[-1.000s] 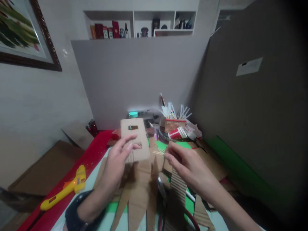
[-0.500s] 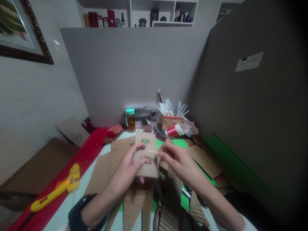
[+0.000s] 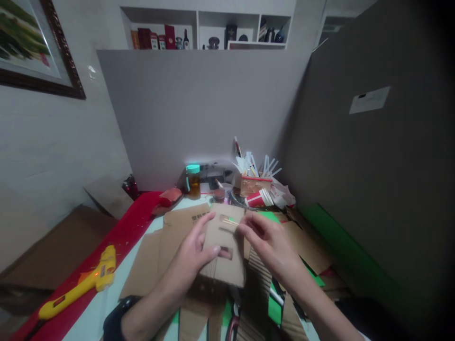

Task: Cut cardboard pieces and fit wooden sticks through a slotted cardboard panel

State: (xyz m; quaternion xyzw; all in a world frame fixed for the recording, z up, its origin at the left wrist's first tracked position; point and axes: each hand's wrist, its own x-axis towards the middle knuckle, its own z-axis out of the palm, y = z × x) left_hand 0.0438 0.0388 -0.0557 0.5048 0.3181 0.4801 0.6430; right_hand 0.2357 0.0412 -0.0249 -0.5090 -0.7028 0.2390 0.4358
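Note:
My left hand [image 3: 194, 251] grips a small cardboard panel [image 3: 227, 238] by its left side, with the thumb lying on its face near the lower cutout. Two rectangular openings are cut through this panel, one above the other. In my right hand [image 3: 270, 241], pinched between thumb and fingertips, are thin wooden sticks like toothpicks [image 3: 230, 222]. Their tips lie across the upper opening; whether they touch the card I cannot tell. Beneath the panel, scissors [image 3: 233, 327] lie partly hidden among the cardboard scraps.
A yellow hot glue gun [image 3: 81, 289] lies on red cloth [image 3: 137, 215] at left. Behind stand a bottle with a turquoise lid [image 3: 194, 182] and a box of white sticks [image 3: 254, 185]. Paper cups [image 3: 259, 198] lie beside it. Cardboard sheets [image 3: 177, 237] and green pieces [image 3: 274, 308] cover the table.
The cardboard panel has shifted slightly right and tilted in my left hand. My right hand has brought the toothpicks from the panel's middle to the upper opening.

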